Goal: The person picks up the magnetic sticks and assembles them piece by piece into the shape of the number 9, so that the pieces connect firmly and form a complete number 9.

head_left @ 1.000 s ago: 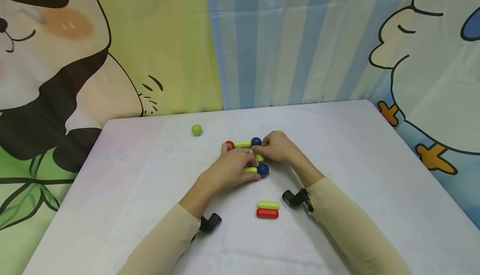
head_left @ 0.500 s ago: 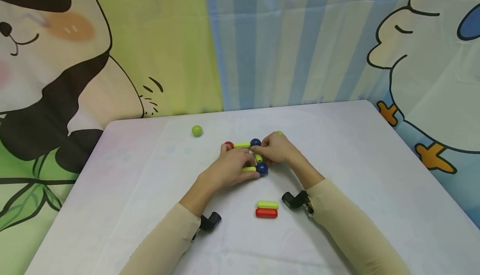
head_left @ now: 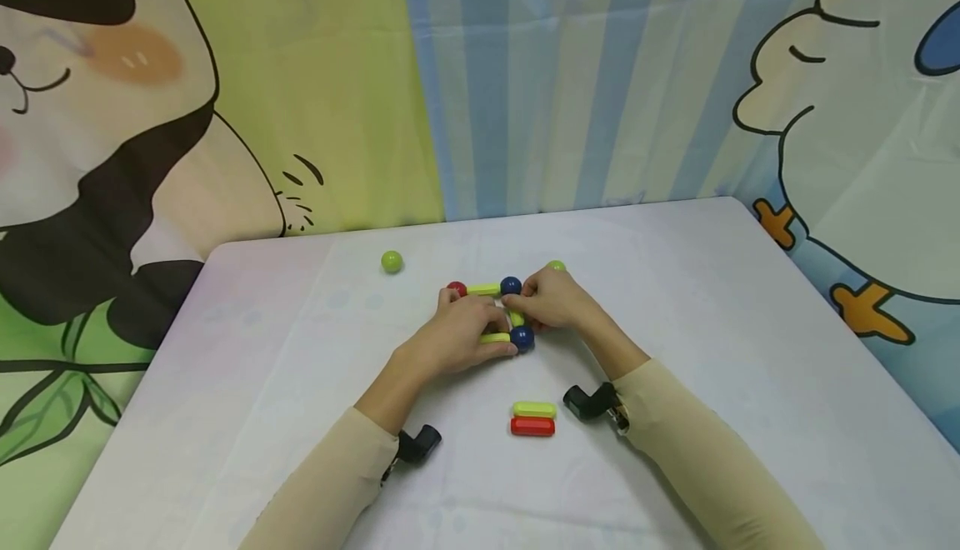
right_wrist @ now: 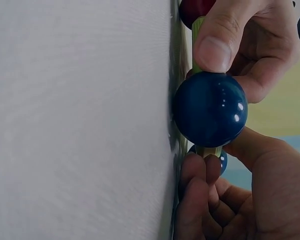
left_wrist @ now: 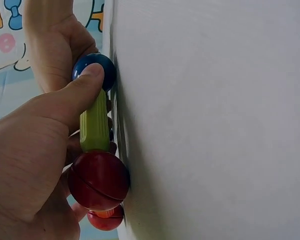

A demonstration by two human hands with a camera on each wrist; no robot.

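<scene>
A four-sided ball-and-rod frame lies on the white table, partly hidden by both hands. My left hand [head_left: 457,333] grips its left and near side. In the left wrist view the thumb presses the near blue ball [left_wrist: 107,65], above a yellow-green rod [left_wrist: 94,130] and a dark red ball [left_wrist: 98,180]. A red rod [left_wrist: 105,213] leads from there to another red ball [left_wrist: 106,221]. My right hand [head_left: 557,298] pinches the right-side yellow-green rod [head_left: 516,317] between the far blue ball [head_left: 511,285] and the near one. A far yellow-green rod [head_left: 483,289] joins the far red ball [head_left: 457,288].
A loose green ball [head_left: 392,262] sits at the back left, and another green ball [head_left: 556,266] shows just behind the right hand. Nearer the person, a yellow-green rod [head_left: 535,409] and a red rod [head_left: 532,427] lie side by side. A printed curtain backs the table.
The right-side rod's near end, earlier visible as a hollow tip by the near blue ball, now meets that ball in the head view. Both hands stay almost in place.
</scene>
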